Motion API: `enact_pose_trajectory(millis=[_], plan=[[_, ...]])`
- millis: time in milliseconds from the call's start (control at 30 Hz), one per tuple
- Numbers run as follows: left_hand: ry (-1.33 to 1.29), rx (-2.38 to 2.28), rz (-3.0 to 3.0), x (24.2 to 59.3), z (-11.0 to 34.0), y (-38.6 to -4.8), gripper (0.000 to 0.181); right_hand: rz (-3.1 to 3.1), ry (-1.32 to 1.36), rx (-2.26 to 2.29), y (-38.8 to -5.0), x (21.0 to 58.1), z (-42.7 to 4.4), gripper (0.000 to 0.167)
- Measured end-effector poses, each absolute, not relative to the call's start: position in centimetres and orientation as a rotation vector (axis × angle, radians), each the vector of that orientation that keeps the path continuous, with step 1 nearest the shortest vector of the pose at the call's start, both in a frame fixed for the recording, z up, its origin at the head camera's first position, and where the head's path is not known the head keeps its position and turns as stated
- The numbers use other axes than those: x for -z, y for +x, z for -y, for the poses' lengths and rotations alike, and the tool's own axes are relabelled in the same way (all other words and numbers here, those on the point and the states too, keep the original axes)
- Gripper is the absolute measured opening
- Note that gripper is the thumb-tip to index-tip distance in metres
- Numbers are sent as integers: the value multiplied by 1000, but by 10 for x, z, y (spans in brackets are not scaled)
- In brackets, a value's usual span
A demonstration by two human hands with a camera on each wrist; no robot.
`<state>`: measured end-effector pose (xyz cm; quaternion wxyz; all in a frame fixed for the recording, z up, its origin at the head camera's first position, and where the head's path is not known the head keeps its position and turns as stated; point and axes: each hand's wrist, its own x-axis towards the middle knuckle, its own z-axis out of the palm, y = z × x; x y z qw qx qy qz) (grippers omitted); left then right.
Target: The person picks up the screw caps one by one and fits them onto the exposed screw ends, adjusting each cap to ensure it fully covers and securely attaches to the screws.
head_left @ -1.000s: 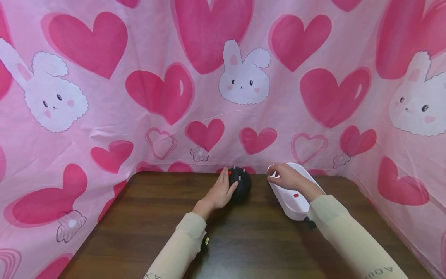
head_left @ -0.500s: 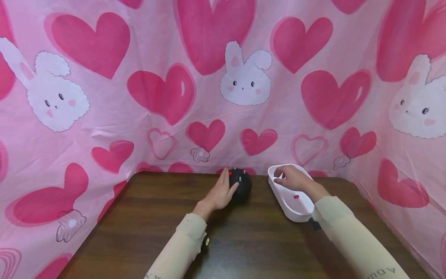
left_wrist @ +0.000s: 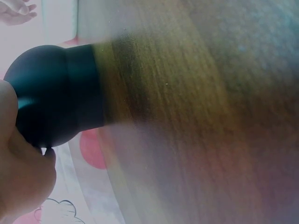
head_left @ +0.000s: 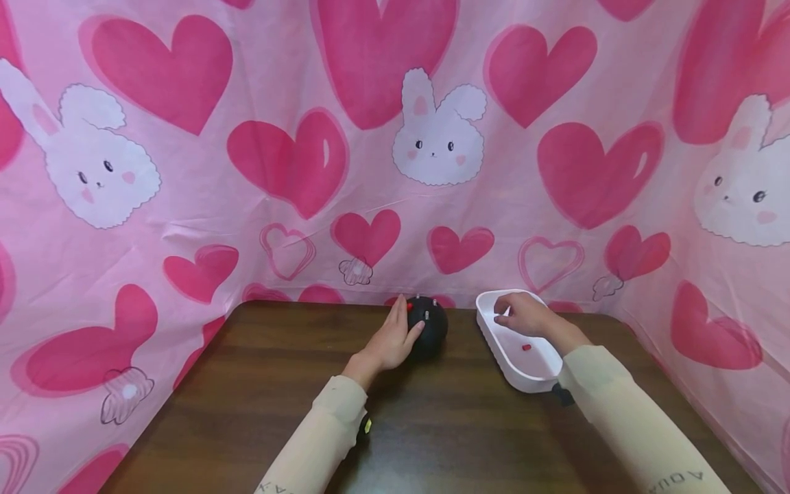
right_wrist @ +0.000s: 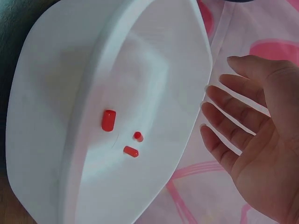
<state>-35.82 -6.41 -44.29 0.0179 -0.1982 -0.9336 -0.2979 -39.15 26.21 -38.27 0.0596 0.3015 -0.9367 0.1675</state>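
Observation:
In the head view, my left hand (head_left: 384, 345) holds the side of a black ball (head_left: 435, 335), thumb in front and fingers stretched along its left side. Several short metal pegs (head_left: 427, 315) and a red piece show on the ball. The left wrist view shows the ball (left_wrist: 42, 93) on a wide black base (left_wrist: 85, 88), with my hand (left_wrist: 28, 179) against it. My right hand (head_left: 529, 318) hovers over the far part of a white tray (head_left: 510, 367). Its loosely bent fingers hold nothing in the right wrist view, where red caps (right_wrist: 109, 120) lie inside the tray.
The brown wooden table (head_left: 259, 405) extends around the ball and tray. A pink cloth (head_left: 370, 192) with hearts and rabbits hangs behind it and at the sides. A small dark object (head_left: 563, 394) shows under my right sleeve, beside the tray's near end.
My right hand has moved a little right from the tray's far left rim, over its inside. My left hand stays on the ball.

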Motion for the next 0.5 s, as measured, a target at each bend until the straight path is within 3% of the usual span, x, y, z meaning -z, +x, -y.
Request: enact_pose_trajectory(millis=[500], plan=[[-615, 931, 2899, 442, 64, -358, 85, 2938, 882, -553, -397, 386, -285, 16]])
